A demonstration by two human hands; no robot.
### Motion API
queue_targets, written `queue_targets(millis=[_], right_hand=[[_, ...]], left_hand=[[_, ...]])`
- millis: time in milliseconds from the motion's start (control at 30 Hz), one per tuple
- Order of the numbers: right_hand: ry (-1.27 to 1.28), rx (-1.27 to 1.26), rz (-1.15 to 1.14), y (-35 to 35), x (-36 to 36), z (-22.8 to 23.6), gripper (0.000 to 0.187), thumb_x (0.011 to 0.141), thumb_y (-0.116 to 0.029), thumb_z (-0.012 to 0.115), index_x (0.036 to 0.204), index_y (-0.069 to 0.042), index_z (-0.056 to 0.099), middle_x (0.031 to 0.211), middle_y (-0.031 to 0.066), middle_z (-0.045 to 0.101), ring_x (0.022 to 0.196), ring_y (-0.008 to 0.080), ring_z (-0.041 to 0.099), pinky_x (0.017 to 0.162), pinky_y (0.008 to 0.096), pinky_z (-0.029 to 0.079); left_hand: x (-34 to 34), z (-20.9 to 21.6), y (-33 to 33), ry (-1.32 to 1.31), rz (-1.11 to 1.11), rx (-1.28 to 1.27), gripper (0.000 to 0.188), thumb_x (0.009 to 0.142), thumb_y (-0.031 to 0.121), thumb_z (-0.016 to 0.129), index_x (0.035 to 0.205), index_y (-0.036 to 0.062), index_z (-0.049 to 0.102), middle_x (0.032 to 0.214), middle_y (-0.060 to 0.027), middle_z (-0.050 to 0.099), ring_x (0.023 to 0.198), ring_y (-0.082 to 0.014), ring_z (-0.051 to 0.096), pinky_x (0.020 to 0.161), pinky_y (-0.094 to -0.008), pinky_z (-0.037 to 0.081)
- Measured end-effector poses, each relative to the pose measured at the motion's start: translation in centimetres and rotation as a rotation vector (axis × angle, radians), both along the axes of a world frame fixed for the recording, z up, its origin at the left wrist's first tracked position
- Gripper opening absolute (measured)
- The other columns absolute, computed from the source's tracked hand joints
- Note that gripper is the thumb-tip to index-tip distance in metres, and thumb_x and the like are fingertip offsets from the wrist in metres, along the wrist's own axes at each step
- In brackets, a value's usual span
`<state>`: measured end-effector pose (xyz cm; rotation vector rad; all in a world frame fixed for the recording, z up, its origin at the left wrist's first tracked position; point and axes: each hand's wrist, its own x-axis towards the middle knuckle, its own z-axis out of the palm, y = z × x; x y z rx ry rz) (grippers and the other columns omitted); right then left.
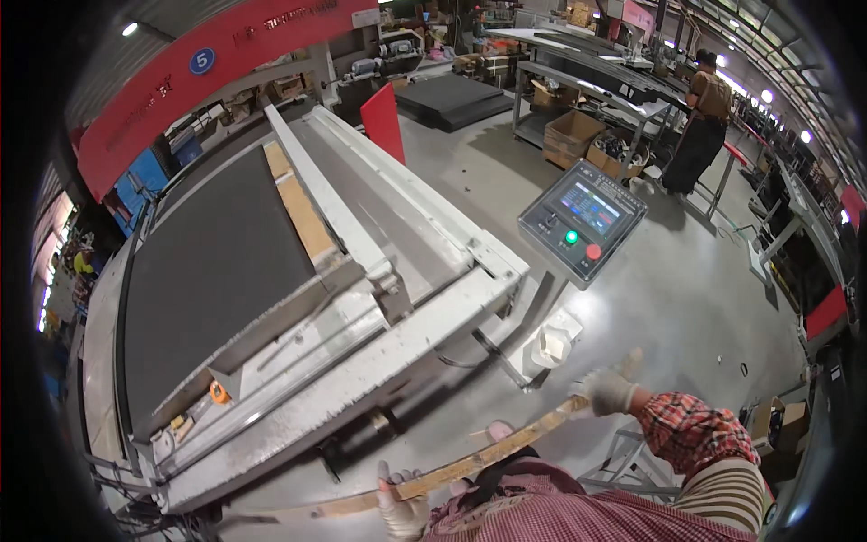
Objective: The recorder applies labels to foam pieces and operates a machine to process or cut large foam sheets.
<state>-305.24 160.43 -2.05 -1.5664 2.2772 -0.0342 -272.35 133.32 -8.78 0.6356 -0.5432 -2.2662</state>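
A long, narrow wooden strip lies across in front of my body, its worn brown face bent by the lens. My left hand, in a pale glove with bare fingertips, grips it left of the middle. At its right end, my right hand, also gloved, holds on near the tip, with some fingers blurred. The strip's far left part runs past my left hand, low beside the machine's front frame.
The large white-framed machine has a dark flat bed. An orange-and-black tape measure lies on its ledge. Right of it stand a control panel and a white container. Farther off are cardboard boxes, workbenches and another person.
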Motion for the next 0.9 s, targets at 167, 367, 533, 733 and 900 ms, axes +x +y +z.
queue_targets(millis=[167,367,533,733,900], right_hand=[[0.132,0.216,0.169,-9.4,-0.2,-1.2,0.031,0.073,-0.038,0.064,0.085,-0.010,0.064,0.074,0.0118,0.064,0.073,0.0305,0.064,0.065,0.0419,0.050],[0.105,0.344,0.209,-17.9,-6.0,-17.6,0.022,0.078,-0.020,0.057,0.088,-0.006,0.070,0.091,0.0155,0.067,0.083,0.0279,0.066,0.070,0.0422,0.051],[0.303,0.238,-0.085,-9.4,-23.8,-36.4,0.019,0.072,-0.024,0.059,0.077,-0.009,0.070,0.073,0.0154,0.066,0.068,0.0327,0.066,0.064,0.0472,0.050],[0.550,0.402,-0.104,-9.7,-33.5,-30.1,0.019,0.075,-0.026,0.058,0.083,-0.015,0.072,0.085,0.0062,0.069,0.083,0.0264,0.065,0.073,0.0421,0.044],[0.595,0.709,-0.049,-14.3,-30.8,-28.1,0.035,0.081,-0.040,0.054,0.106,-0.019,0.065,0.115,0.0081,0.060,0.108,0.0209,0.055,0.093,0.0456,0.033]], left_hand=[[3.0,-10.4,-0.7,-0.361,-0.045,0.689,0.038,0.082,0.040,0.061,0.107,0.0136,0.052,0.097,-0.0027,0.052,0.094,-0.0200,0.050,0.091,-0.0395,0.040],[8.1,-20.0,2.5,-0.480,-0.231,0.257,0.031,0.083,0.036,0.057,0.105,0.0154,0.048,0.098,-0.0048,0.053,0.092,-0.0194,0.050,0.081,-0.0344,0.042],[4.5,-15.5,11.3,-0.960,-0.234,0.478,0.040,0.079,0.030,0.064,0.113,0.0125,0.053,0.095,-0.0094,0.062,0.087,-0.0241,0.060,0.073,-0.0370,0.050],[7.0,-13.6,15.2,-1.150,-0.342,0.477,0.036,0.088,0.017,0.055,0.121,0.0046,0.048,0.097,-0.0052,0.060,0.091,-0.0169,0.060,0.073,-0.0314,0.050],[4.5,-11.9,12.9,-1.030,-0.104,0.485,0.050,0.084,0.027,0.063,0.126,0.0058,0.046,0.105,-0.0098,0.062,0.096,-0.0227,0.060,0.081,-0.0354,0.049]])
